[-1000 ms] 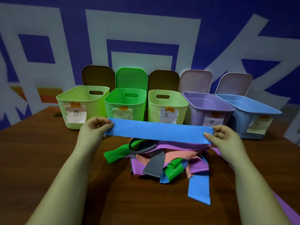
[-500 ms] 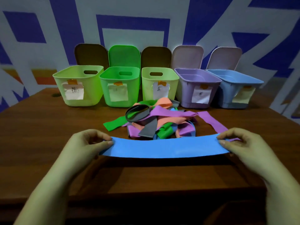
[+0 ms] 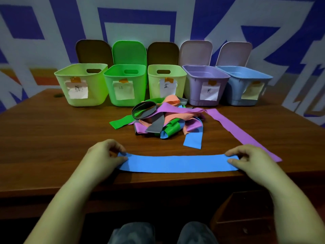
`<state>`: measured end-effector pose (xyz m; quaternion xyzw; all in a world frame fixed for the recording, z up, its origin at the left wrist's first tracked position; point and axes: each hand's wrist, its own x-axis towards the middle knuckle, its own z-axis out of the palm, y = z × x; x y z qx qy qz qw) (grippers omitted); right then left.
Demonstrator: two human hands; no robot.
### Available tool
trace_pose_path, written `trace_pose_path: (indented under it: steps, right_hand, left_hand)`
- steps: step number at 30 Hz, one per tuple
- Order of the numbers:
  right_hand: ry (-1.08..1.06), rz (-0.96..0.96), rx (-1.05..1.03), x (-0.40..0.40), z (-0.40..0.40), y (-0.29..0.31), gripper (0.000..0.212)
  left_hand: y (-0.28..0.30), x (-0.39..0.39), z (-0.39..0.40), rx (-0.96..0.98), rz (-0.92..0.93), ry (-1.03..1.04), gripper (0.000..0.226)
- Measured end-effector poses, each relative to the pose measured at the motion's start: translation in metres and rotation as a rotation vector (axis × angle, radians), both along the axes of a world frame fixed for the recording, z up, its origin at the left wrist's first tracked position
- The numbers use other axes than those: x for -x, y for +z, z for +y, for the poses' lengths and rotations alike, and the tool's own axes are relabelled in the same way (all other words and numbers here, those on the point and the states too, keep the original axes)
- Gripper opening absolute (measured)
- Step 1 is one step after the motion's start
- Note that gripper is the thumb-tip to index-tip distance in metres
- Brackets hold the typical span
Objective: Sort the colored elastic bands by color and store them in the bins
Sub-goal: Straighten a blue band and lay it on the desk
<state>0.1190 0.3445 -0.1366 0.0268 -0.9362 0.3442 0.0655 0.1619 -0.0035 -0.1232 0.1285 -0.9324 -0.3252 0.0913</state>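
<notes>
I see the left hand (image 3: 103, 155) pinching one end of the blue band (image 3: 177, 163), the right hand (image 3: 249, 159) pinching the other: both grips closed on it, the band stretched flat along the counter (image 3: 52, 138) near its front edge. The mixed band pile (image 3: 161, 118) sits beyond, just before the five bins (image 3: 126, 85).

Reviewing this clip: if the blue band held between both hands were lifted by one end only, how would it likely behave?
Probably floppy: the blue band lies flat and thin on the table, and the bands in the pile fold and curl freely. Likely light, since the left hand and right hand hold it by fingertip pinches. It shouldn't roll; a free end would likely dangle.
</notes>
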Motion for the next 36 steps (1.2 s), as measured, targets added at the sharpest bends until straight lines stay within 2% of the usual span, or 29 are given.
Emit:
trace_pose_path:
  steps: [7, 11, 19, 25, 31, 33, 36]
  right_hand:
    - [0.016, -0.050, -0.186, 0.005, 0.003, 0.001, 0.015]
    - [0.068, -0.003, -0.281, 0.012, -0.007, 0.012, 0.022]
    - [0.285, 0.215, -0.240, 0.073, -0.087, 0.043, 0.027]
    - [0.377, 0.294, -0.343, 0.127, -0.152, 0.055, 0.034]
    - [0.368, 0.201, -0.512, 0.171, -0.185, 0.051, 0.051]
    - [0.375, 0.177, -0.559, 0.182, -0.190, 0.052, 0.048]
    - [0.427, 0.040, -0.459, 0.196, -0.193, 0.054, 0.037]
  left_hand:
    - [-0.007, 0.004, -0.007, 0.079, -0.101, -0.040, 0.021]
    - [-0.002, 0.011, -0.010, 0.091, -0.148, -0.109, 0.040]
    - [0.020, 0.084, 0.000, 0.098, 0.092, -0.164, 0.040]
    - [0.023, 0.159, -0.002, 0.035, 0.130, -0.081, 0.049]
    - [-0.010, 0.172, -0.021, -0.047, 0.166, -0.129, 0.042]
    - [-0.012, 0.179, -0.026, -0.057, 0.177, -0.156, 0.038]
    - [-0.013, 0.186, -0.026, -0.068, 0.178, -0.175, 0.033]
